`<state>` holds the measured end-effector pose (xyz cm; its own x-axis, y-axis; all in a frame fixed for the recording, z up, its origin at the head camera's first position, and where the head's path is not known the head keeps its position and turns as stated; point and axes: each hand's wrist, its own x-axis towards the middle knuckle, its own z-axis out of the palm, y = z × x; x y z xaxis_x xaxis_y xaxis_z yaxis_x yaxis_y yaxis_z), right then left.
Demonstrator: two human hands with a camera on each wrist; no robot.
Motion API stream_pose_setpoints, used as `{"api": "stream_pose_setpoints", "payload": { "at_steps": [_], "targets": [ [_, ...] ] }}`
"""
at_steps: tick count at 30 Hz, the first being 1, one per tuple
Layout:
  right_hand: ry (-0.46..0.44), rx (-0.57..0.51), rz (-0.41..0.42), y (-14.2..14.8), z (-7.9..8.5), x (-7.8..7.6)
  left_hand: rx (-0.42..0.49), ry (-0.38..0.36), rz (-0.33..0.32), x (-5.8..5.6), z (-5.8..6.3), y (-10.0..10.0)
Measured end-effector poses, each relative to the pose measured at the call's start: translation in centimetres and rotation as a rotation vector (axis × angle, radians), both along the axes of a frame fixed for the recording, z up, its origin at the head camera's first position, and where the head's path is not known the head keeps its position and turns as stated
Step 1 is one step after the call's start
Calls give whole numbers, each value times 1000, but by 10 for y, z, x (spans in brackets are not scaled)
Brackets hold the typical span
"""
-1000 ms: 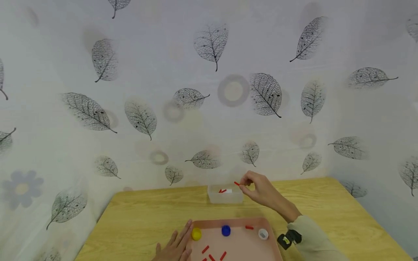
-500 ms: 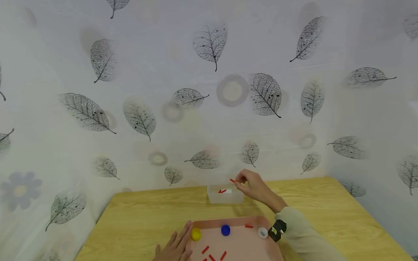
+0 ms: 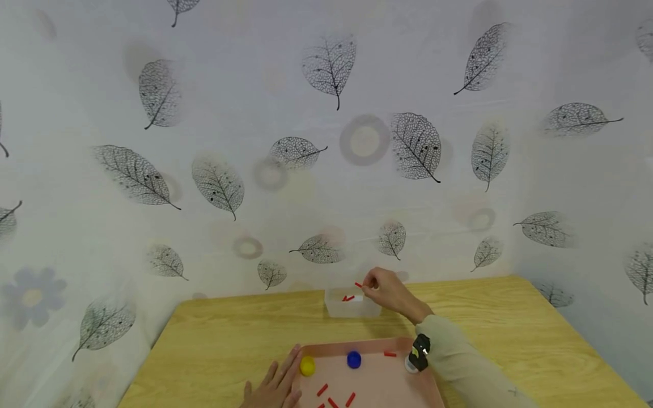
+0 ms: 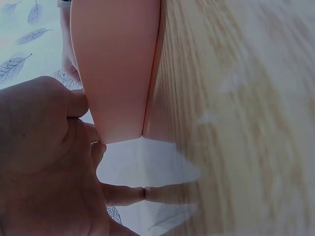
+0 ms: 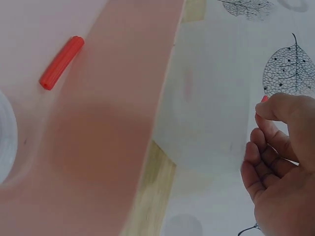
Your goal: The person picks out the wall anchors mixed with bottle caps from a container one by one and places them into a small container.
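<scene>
My right hand (image 3: 389, 292) pinches a short red stick (image 3: 359, 285) between thumb and index finger, above the right side of a translucent plastic box (image 3: 352, 310). A few similar red sticks (image 3: 348, 298) lie inside that box. In the right wrist view, only the tip of the held stick (image 5: 265, 99) shows past the fingertips. My left hand (image 3: 272, 385) rests with extended fingers against the left edge of a pink tray (image 3: 377, 391). The left wrist view shows those fingers at the tray's outer wall (image 4: 118, 73).
Inside the tray are a yellow cap (image 3: 307, 366), a blue cap (image 3: 353, 359) and a white round container (image 3: 411, 365), partly behind the wrist device (image 3: 420, 352). Several red sticks (image 3: 350, 399) lie loose there, one (image 5: 62, 63) near the far wall. A patterned wall stands behind the wooden table (image 3: 229, 323).
My right hand has moved left with the red stick, from the box's right side to over it. The forearm now partly covers the white container. My left hand has stayed put.
</scene>
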<state>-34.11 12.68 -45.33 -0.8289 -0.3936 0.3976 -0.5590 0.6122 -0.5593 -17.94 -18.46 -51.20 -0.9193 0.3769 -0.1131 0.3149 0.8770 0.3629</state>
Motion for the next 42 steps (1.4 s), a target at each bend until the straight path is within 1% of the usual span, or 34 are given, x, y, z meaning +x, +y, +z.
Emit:
{"api": "stream_pose_setpoints", "payload": {
  "at_steps": [7, 9, 12, 15, 19, 27, 33, 38, 42],
  "targets": [
    [24, 14, -12, -9, -4, -5, 14, 5, 5, 1, 0, 0],
    [49, 17, -7, -11, -7, -6, 12, 0, 10, 2, 0, 0],
    [115, 39, 7, -14, -14, -8, 4, -10, 18, 2, 0, 1],
    [140, 69, 11, -15, -19, -10, -8, 3, 31, 2, -1, 2],
    [122, 107, -13, -17, -19, -11, -17, 28, 40, 3, -2, 3],
    [114, 115, -26, -20, -13, -10, -16, 2, 39, 2, 2, 2],
    [136, 128, -35, -20, -16, -12, -10, 13, 39, 1, 1, 1],
    [131, 123, -38, -19, -17, -12, -3, 3, 42, 1, 0, 2],
    [125, 67, -24, -16, -14, -9, -10, 4, 41, 1, -1, 2]
  ]
}}
